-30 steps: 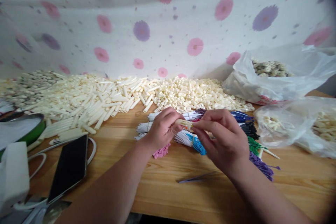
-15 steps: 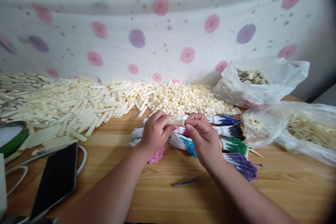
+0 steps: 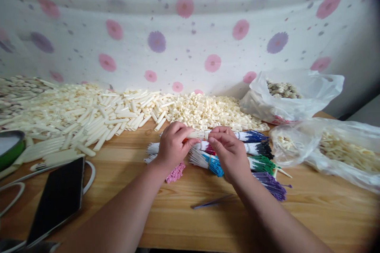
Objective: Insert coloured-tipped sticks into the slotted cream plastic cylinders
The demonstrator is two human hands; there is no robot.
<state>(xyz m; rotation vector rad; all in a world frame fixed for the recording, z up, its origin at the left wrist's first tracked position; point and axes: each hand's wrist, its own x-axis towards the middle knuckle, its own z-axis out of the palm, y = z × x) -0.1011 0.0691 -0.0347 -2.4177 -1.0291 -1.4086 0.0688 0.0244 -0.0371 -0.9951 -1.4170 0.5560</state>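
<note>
A cream plastic tube with a slotted end point(image 3: 199, 135) is held level between my two hands. My left hand point(image 3: 174, 145) pinches its left part, with thumb and fingers closed. At the right end of the tube, the fingertips of my right hand point(image 3: 230, 152) are closed on it too; they hide that end. Under and around my hands lie bundles of thin white sticks or wires with coloured ends: a pink bundle point(image 3: 175, 172), a light blue bundle point(image 3: 216, 166), a green bundle point(image 3: 263, 164), a purple bundle point(image 3: 270, 185), a black bundle point(image 3: 263, 149) and a dark blue bundle point(image 3: 255, 136).
Along the back lie piles of cream tubes point(image 3: 127, 112) and short slotted caps point(image 3: 208, 110). Plastic bags point(image 3: 314, 97) of parts stand at right. A phone point(image 3: 56, 201), a white cable point(image 3: 90, 178) and a green bowl point(image 3: 14, 154) are at left. Thin purple strands point(image 3: 209, 203) lie in front.
The view has shifted slightly. Both hands keep their grip on the tube, and its slotted surface shows more plainly now.
</note>
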